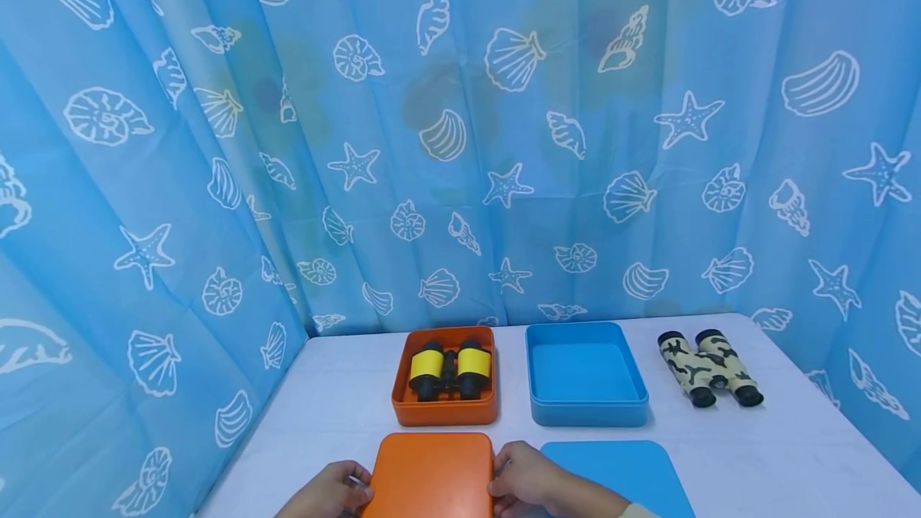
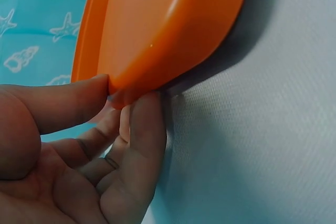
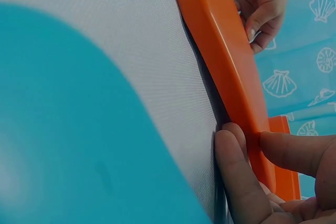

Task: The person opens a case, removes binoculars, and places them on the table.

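Observation:
Both hands hold an orange lid (image 1: 432, 474) by its opposite sides, low in the head view. The left hand (image 1: 334, 490) pinches the left edge, thumb on top and fingers under the rim in the left wrist view. On the other side the right hand (image 1: 524, 476) pinches the edge between thumb and fingers, as the right wrist view shows. Just beyond the lid stands an orange box (image 1: 446, 416) without a cover. Inside it lie black binoculars with yellow bands (image 1: 472, 364).
A blue box (image 1: 590, 414) stands uncovered to the right of the orange one. Its blue lid (image 1: 619, 462) lies in front, partly behind the right forearm. Camouflage binoculars (image 1: 708, 366) rest at the far right of the white table (image 1: 316, 406). A shell-patterned curtain (image 1: 460, 182) hangs behind.

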`<state>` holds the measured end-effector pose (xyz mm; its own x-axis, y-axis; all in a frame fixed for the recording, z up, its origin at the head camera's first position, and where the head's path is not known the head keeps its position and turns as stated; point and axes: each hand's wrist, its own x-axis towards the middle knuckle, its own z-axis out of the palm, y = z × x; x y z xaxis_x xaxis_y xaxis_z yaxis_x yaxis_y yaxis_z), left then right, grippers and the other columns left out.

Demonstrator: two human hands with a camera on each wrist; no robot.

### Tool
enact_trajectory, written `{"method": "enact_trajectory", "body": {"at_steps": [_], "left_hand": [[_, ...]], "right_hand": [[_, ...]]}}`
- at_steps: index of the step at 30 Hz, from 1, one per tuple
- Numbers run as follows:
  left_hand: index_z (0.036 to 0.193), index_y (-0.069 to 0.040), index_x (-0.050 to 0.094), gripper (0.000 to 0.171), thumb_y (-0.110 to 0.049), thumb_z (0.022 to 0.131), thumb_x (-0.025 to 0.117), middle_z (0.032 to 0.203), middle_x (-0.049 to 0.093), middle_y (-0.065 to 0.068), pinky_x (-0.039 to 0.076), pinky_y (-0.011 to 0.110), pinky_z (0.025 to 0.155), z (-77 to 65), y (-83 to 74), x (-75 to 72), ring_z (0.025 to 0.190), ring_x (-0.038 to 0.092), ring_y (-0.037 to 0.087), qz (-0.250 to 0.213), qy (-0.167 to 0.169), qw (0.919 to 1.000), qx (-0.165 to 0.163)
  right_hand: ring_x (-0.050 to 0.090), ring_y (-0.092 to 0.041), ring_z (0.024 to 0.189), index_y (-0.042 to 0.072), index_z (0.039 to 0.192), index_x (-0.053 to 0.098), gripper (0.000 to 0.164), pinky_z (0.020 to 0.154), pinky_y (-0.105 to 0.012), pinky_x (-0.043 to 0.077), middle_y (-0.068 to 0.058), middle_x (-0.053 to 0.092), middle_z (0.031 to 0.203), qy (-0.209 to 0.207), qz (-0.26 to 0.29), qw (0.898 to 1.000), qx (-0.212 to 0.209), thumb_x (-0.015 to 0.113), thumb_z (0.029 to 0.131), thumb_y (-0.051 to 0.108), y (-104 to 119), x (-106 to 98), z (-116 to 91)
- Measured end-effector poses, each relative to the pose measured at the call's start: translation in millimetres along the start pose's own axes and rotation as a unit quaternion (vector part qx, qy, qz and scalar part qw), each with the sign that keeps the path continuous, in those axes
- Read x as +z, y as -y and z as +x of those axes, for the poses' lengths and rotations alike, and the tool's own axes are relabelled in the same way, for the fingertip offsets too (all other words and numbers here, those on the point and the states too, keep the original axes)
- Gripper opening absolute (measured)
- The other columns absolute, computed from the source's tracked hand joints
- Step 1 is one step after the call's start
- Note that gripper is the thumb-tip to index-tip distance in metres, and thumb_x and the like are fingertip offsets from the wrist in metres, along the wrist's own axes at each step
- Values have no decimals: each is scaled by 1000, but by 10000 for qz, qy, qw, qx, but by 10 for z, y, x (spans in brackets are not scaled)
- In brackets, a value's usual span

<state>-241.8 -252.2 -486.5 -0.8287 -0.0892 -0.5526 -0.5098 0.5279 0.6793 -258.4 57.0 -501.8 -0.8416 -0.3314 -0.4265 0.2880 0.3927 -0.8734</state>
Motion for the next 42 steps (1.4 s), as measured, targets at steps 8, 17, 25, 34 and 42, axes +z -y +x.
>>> {"method": "enact_trajectory", "body": {"at_steps": [8,17,25,34,42], "left_hand": [[106,1,60,17,-11,94,64,90,60,11,51,38,72,43,15,-10,80,56,26,272,-75,9996,96],[103,0,61,19,-16,93,67,86,60,10,49,36,71,46,20,44,77,55,25,517,-172,9985,68],[100,0,60,36,-28,85,76,84,57,11,49,36,69,3,-24,126,75,54,26,774,-484,9958,38],[96,0,60,41,-35,82,78,80,58,9,48,40,72,-38,-134,224,73,53,25,1420,-931,9855,22],[99,2,59,40,-31,84,76,82,58,9,50,43,75,-89,-128,279,74,53,26,1499,-951,9840,-143]], "right_hand": [[66,-18,65,2,95,58,10,60,-25,56,-12,65,78,-146,-88,9997,163,67,89,2,17,15,18],[65,-17,66,2,94,58,9,61,-26,56,-10,64,78,-241,-231,9994,123,67,90,4,-8,51,-4],[64,-15,62,1,91,58,10,59,-24,55,-9,64,75,-361,-383,9986,100,68,89,3,5,70,-27],[64,-16,63,2,89,59,11,60,-27,56,-9,64,75,-453,-596,9971,99,70,88,3,42,40,-14],[63,-18,65,1,91,58,12,62,-26,55,-10,62,77,-512,-591,9965,284,70,88,4,29,95,-21]]}}
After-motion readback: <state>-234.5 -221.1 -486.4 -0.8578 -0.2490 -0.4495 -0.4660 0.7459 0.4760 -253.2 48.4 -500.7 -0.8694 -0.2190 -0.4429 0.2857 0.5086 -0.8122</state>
